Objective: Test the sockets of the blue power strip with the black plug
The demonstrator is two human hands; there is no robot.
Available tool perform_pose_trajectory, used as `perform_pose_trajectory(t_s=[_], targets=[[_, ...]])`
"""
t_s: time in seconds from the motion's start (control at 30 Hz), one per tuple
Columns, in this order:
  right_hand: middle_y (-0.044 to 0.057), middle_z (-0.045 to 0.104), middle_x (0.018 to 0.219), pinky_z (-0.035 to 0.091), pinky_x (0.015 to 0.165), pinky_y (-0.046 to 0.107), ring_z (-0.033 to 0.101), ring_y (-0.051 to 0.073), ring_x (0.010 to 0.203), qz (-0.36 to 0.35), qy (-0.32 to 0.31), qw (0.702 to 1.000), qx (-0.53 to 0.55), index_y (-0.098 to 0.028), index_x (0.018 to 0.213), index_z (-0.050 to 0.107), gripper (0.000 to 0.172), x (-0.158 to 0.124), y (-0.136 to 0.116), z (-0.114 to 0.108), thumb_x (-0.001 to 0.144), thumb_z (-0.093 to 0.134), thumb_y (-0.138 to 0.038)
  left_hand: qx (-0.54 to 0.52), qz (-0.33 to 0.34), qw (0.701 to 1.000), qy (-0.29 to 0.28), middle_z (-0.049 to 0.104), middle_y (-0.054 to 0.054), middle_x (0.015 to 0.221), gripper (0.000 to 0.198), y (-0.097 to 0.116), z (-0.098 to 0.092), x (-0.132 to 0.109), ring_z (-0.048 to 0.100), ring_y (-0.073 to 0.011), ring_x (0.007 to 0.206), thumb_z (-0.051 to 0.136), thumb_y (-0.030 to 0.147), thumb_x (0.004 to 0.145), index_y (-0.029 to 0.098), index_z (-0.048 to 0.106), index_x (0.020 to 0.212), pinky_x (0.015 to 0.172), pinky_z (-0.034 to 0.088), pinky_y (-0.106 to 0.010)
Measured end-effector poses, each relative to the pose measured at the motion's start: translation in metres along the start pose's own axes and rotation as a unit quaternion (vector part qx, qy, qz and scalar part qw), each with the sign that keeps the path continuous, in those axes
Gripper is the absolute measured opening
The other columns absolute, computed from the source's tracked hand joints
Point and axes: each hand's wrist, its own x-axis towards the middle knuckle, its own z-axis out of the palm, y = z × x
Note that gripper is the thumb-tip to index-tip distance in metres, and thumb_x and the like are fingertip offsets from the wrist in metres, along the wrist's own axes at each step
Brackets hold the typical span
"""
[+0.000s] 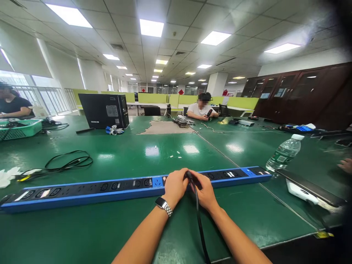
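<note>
Our left hand (176, 186) and right hand (202, 189) both have their fingers closed around the plug (189, 175), at the strip (126, 185); we cannot tell whether it is seated. We do best to keep it square to the strip, push or pull straight without rocking, and leave slack in the cord (199, 216) trailing towards us across the tabletop (110, 227).
</note>
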Motion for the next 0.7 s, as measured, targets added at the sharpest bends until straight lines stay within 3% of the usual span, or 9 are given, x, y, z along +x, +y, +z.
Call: perform_pose_trajectory(t_s=[0.13, 0.23, 0.33, 0.5, 0.6, 0.7], targets=[[0.007, 0.068, 0.12, 0.048, 0.091, 0.04, 0.063, 0.023, 0.107, -0.012, -0.006, 1.0, 0.006, -0.025, 0.129, 0.054, 0.043, 0.004, -0.009, 0.002, 0.088, 0.054, -0.038, 0.021, 0.024, 0.999, -0.022, 0.069, -0.008, 0.119, 0.041, 0.005, -0.006, -0.002, 0.062, -0.0245, 0.11, 0.052, 0.015, 0.088, 0.021, 0.055, 0.129, 0.099, 0.044, -0.04], [0.007, 0.068, 0.12, 0.048, 0.091, 0.04, 0.063, 0.022, 0.106, -0.015, -0.007, 1.0, 0.002, -0.026, 0.13, 0.053, 0.042, 0.01, -0.016, 0.008, 0.09, 0.053, -0.038, 0.029, 0.044, 0.998, -0.035, 0.054, -0.008, 0.141, 0.058, 0.002, -0.014, -0.017, 0.046, -0.0276, 0.132, 0.055, 0.014, 0.084, 0.021, 0.043, 0.141, 0.112, 0.032, -0.047], [0.005, 0.071, 0.111, 0.046, 0.092, 0.04, 0.064, 0.022, 0.101, -0.014, -0.004, 1.0, 0.004, -0.026, 0.119, 0.061, 0.034, 0.015, -0.023, 0.011, 0.088, 0.056, -0.038, 0.039, 0.045, 0.998, -0.016, 0.044, -0.01, 0.149, 0.071, -0.014, -0.03, -0.04, 0.033, -0.0317, 0.14, 0.062, 0.021, 0.081, 0.019, 0.034, 0.146, 0.114, 0.025, -0.053], [0.013, 0.067, 0.112, 0.045, 0.088, 0.044, 0.061, 0.026, 0.1, 0.044, 0.071, 0.997, 0.0, -0.019, 0.117, 0.059, 0.037, 0.021, -0.036, 0.013, 0.092, 0.047, -0.044, 0.052, -0.024, 0.991, 0.12, 0.057, -0.013, 0.136, 0.052, -0.062, -0.066, -0.071, 0.047, -0.0291, 0.13, 0.059, 0.026, 0.085, 0.017, 0.049, 0.135, 0.111, 0.033, -0.049], [0.01, 0.069, 0.106, 0.045, 0.087, 0.04, 0.061, 0.025, 0.098, 0.034, 0.047, 0.998, 0.007, -0.021, 0.106, 0.064, 0.034, 0.022, -0.061, 0.028, 0.087, 0.054, -0.047, 0.045, -0.054, 0.991, 0.117, 0.057, -0.016, 0.135, 0.058, -0.085, -0.079, -0.078, 0.052, -0.0298, 0.126, 0.064, 0.027, 0.082, 0.014, 0.048, 0.136, 0.108, 0.039, -0.047], [0.006, 0.071, 0.1, 0.044, 0.085, 0.036, 0.061, 0.023, 0.094, 0.017, -0.002, 1.0, 0.007, -0.023, 0.102, 0.065, 0.03, 0.023, -0.094, 0.05, 0.085, 0.059, -0.046, 0.039, -0.045, 0.994, 0.091, 0.059, -0.014, 0.135, 0.064, -0.094, -0.083, -0.082, 0.055, -0.0287, 0.124, 0.07, 0.026, 0.076, 0.016, 0.05, 0.135, 0.108, 0.041, -0.044]])
